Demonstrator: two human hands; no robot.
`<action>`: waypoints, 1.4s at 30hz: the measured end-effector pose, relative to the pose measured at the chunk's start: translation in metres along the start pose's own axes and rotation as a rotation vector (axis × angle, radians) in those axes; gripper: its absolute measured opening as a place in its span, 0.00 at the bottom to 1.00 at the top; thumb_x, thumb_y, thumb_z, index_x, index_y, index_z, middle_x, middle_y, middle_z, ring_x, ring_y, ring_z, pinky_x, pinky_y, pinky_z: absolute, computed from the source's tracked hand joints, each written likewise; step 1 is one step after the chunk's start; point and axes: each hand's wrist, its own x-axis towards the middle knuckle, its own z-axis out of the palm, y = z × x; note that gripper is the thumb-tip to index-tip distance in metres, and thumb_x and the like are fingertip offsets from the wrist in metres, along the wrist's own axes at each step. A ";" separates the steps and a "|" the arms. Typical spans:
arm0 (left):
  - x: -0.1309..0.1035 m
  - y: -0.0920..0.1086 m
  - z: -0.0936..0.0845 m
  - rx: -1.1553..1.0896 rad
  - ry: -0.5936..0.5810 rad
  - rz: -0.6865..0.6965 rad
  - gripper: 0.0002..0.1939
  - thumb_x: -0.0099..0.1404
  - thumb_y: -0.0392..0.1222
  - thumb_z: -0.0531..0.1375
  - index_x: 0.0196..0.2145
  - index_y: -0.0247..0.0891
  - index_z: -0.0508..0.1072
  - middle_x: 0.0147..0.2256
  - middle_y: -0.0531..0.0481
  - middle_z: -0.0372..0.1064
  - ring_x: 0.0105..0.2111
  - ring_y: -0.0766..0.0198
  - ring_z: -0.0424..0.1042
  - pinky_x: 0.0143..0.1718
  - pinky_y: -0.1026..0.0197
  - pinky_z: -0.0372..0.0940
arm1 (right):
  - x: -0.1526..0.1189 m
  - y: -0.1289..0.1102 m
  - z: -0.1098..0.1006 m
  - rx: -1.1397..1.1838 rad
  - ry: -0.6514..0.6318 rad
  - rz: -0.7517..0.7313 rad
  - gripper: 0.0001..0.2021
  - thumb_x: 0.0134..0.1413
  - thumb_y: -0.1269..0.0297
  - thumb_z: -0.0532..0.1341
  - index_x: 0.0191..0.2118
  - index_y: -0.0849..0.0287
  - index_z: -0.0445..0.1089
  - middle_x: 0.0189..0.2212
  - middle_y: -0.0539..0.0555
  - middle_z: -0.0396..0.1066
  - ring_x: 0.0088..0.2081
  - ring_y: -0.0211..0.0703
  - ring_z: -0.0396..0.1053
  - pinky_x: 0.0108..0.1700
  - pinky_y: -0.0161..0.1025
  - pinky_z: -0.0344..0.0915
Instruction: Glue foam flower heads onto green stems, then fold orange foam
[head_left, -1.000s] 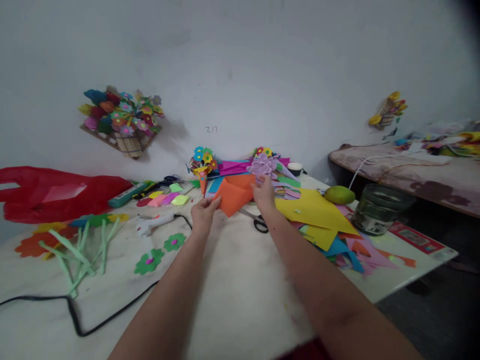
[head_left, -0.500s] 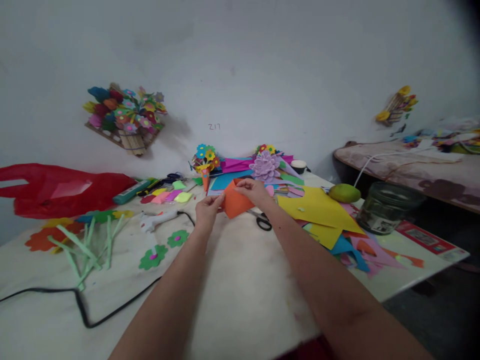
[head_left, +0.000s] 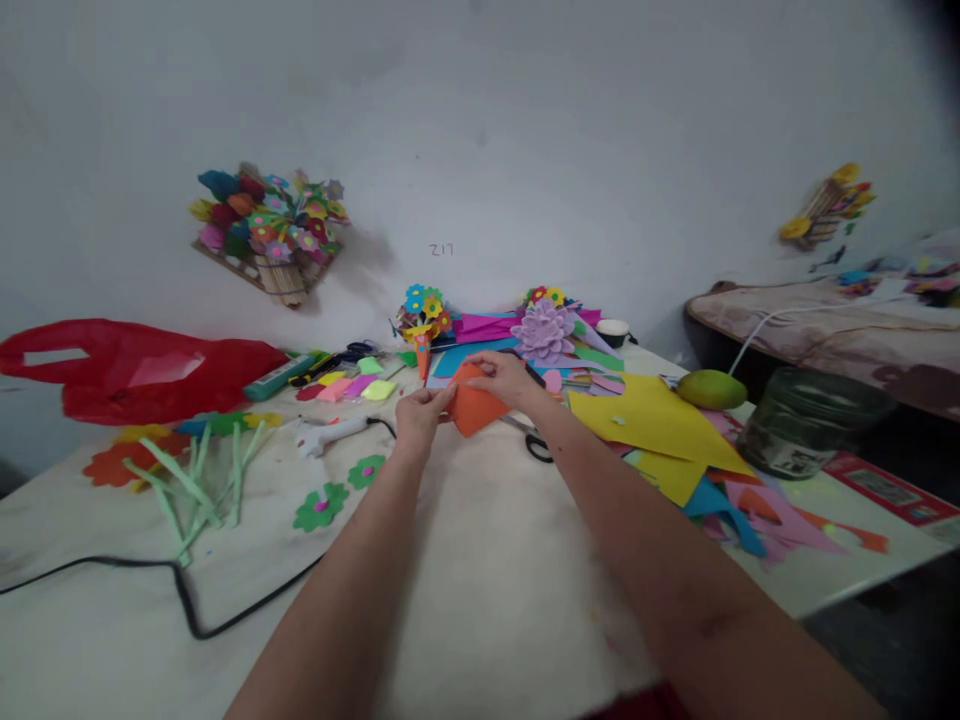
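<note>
Orange sheet (head_left: 477, 408) is held between both hands (head_left: 420, 420) (head_left: 516, 380).

One head-worn camera looks forward and down over the table (head_left: 487, 560) (wall (head_left: 555, 150) beyond).

Far L of the fingers (head_left: 430, 398), on the desk (head_left: 480, 570), lies a red bag (head_left: 172, 370) w/ its handle opening visible. Higher than the fingers, also L, a bouquet (head_left: 285, 225) of multi-col. flowers hangs on the grey wall (head_left: 585, 150). Straight above the fingers, the wall has a small no. "217" (head_left: 442, 249). Well to R of them is a yellow-green mango (head_left: 711, 390), and near it, farther R, a dark transp. jar (head_left: 810, 425), upright, w/ label.
</note>
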 end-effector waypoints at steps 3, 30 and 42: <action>-0.001 0.000 0.000 -0.026 -0.031 -0.013 0.20 0.41 0.53 0.65 0.20 0.31 0.70 0.22 0.49 0.68 0.23 0.66 0.67 0.24 0.62 0.67 | 0.004 -0.001 0.002 0.018 -0.096 0.008 0.08 0.37 0.61 0.61 0.22 0.60 0.63 0.19 0.45 0.58 0.23 0.32 0.55 0.27 0.32 0.53; 0.009 0.007 -0.012 0.216 -0.063 0.005 0.19 0.43 0.55 0.63 0.17 0.33 0.67 0.16 0.53 0.64 0.19 0.67 0.66 0.22 0.64 0.65 | -0.003 -0.027 0.024 -0.658 -0.187 0.019 0.05 0.43 0.67 0.61 0.29 0.55 0.74 0.27 0.51 0.71 0.33 0.41 0.66 0.32 0.34 0.56; 0.008 0.007 -0.023 0.542 -0.220 0.166 0.16 0.56 0.51 0.54 0.20 0.36 0.65 0.16 0.51 0.66 0.18 0.64 0.69 0.20 0.66 0.62 | -0.006 -0.029 0.023 -0.681 -0.310 0.024 0.08 0.45 0.68 0.59 0.34 0.56 0.73 0.29 0.50 0.70 0.30 0.37 0.64 0.29 0.32 0.52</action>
